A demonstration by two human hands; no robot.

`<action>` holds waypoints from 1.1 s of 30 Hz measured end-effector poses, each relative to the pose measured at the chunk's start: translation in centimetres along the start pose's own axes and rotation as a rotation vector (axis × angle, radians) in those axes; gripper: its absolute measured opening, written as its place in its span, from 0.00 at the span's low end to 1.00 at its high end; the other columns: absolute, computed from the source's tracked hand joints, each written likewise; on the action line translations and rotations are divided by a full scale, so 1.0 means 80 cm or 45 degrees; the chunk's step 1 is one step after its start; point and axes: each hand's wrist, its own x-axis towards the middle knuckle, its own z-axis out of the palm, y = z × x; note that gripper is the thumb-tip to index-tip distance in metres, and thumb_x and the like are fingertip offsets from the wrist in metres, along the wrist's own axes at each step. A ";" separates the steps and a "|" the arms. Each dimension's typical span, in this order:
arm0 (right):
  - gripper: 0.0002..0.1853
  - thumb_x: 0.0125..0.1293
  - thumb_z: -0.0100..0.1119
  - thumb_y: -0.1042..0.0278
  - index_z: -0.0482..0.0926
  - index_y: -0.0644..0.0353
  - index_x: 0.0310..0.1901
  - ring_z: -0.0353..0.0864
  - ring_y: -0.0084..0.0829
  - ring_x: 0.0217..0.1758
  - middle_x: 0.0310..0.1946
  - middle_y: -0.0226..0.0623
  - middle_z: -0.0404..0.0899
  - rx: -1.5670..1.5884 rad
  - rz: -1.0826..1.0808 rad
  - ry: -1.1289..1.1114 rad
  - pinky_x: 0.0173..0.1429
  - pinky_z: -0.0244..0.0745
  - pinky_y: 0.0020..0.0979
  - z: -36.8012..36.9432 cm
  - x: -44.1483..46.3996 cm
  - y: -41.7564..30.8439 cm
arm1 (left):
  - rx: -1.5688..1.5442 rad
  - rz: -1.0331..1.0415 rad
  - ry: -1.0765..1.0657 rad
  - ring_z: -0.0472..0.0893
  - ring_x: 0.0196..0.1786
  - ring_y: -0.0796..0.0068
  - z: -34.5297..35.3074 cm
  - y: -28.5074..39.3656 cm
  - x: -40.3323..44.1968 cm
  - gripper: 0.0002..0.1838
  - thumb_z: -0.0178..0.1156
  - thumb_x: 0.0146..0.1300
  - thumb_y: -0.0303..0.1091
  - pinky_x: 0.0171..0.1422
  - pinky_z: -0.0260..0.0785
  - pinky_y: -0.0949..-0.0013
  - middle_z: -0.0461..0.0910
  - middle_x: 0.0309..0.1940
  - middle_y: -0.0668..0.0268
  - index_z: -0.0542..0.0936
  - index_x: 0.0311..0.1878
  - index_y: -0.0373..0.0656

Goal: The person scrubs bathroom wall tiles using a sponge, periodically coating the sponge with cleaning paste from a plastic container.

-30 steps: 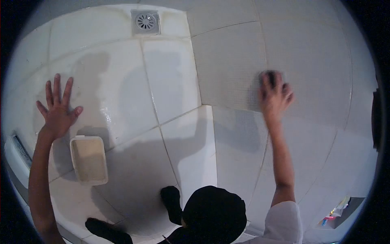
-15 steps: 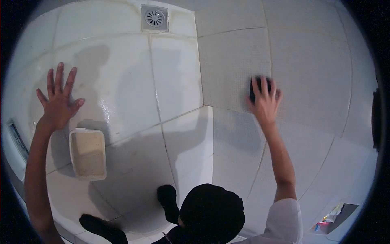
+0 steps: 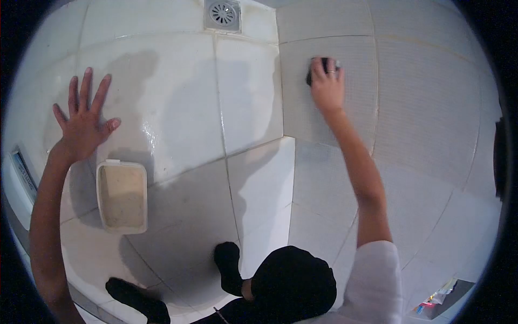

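Note:
My right hand (image 3: 327, 90) grips a black sponge (image 3: 311, 75) against the grey textured tile wall (image 3: 410, 108); the fingers hide much of it, and its exact kind is hard to make out. A ring shows on one finger. On the left, my left hand (image 3: 83, 127) lies with fingers spread flat on the white tiles (image 3: 183, 97), holding nothing. Just below it stands a white rectangular tub (image 3: 123, 197) with a beige, cloudy inside.
A square metal floor drain (image 3: 222, 14) sits near the top corner. My black-covered feet (image 3: 229, 264) and bent knee (image 3: 294, 283) fill the lower middle. At lower right, a recess (image 3: 450, 297) holds colourful packets. A pale object with a dark strip (image 3: 24, 175) lies at far left.
My right hand has moved the black sponge up and to the left across the wall. My left hand stays planted on the tiles; the whole view has shifted slightly.

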 end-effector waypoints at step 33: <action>0.13 0.60 0.54 0.62 0.86 0.52 0.41 0.63 0.35 0.59 0.57 0.33 0.69 0.107 -0.123 -0.553 0.56 0.60 0.41 0.001 -0.037 -0.150 | -0.050 0.124 0.142 0.31 0.77 0.50 0.013 -0.011 0.007 0.48 0.53 0.54 0.69 0.63 0.32 0.18 0.30 0.77 0.68 0.43 0.75 0.70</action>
